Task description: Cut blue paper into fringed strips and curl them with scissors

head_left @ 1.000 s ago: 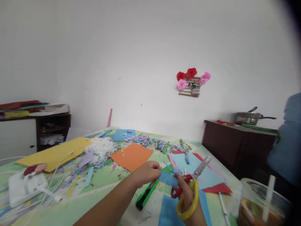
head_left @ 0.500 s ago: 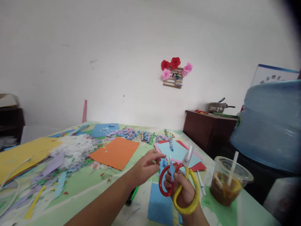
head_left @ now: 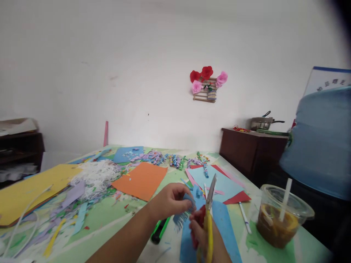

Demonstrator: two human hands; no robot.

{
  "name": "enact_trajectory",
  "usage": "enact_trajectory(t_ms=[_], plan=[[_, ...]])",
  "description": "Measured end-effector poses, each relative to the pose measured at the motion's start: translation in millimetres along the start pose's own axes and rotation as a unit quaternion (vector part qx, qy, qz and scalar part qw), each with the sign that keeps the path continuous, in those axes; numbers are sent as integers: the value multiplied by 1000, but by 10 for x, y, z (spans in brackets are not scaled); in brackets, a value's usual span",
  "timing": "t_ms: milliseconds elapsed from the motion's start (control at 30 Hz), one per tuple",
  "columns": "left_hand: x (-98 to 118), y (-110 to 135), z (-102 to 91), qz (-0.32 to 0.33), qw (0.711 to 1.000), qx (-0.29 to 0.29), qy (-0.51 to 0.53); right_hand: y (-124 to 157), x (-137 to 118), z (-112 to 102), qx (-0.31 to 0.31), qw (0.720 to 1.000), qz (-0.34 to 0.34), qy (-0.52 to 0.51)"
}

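Nearest, the scissors (head_left: pixel 209 215) are held in the right hand (head_left: pixel 201 232), low and right of centre, above blue paper (head_left: pixel 225 221). Blades are pointed up and away, tipped slightly right; long axis is near upright in view. Fingers are curled at the red and yellow handles; whether they are passed through the loops cannot be told. A fringed blue strip (head_left: pixel 182 215) is pinched between thumb and fingers of the left hand (head_left: pixel 174 199), just left of the scissors. Its long axis is partly hidden; the fringe is pointed down.

A green-and-black cutter (head_left: pixel 161 228) is seen below the left hand, slanted up to the right. To the right, a white marker (head_left: pixel 245 218) and a drink cup (head_left: pixel 279 223) with 1 straw are placed. Farther, an orange sheet (head_left: pixel 144 180), white shreds (head_left: pixel 95 179) and a light blue sheet (head_left: pixel 221 182) are laid out, then curled strips (head_left: pixel 175 161). On the wall, 4 paper flowers (head_left: pixel 207 73) are mounted: 2 red, 2 pink.
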State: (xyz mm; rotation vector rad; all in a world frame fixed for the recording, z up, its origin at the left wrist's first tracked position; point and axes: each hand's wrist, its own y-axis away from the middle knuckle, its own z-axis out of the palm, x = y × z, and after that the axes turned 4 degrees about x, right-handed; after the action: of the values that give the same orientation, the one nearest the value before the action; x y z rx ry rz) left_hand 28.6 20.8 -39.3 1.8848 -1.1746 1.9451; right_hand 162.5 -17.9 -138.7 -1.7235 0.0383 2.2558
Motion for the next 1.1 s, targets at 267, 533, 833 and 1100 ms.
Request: enact_trajectory(t_ms=[267, 533, 833, 1100], plan=[[-8, -37, -64, -51, 996, 77, 1, 40, -181, -269, 117, 950, -150, 248], [107, -27, -80, -10, 986, 134, -104, 148, -171, -207, 86, 904, -233, 348], [166, 26, -169, 49, 969, 121, -212, 96, -73, -284, 55, 861, -251, 439], [187, 44, -134, 65, 952, 82, -288, 139, -136, -245, 31, 847, -264, 460]])
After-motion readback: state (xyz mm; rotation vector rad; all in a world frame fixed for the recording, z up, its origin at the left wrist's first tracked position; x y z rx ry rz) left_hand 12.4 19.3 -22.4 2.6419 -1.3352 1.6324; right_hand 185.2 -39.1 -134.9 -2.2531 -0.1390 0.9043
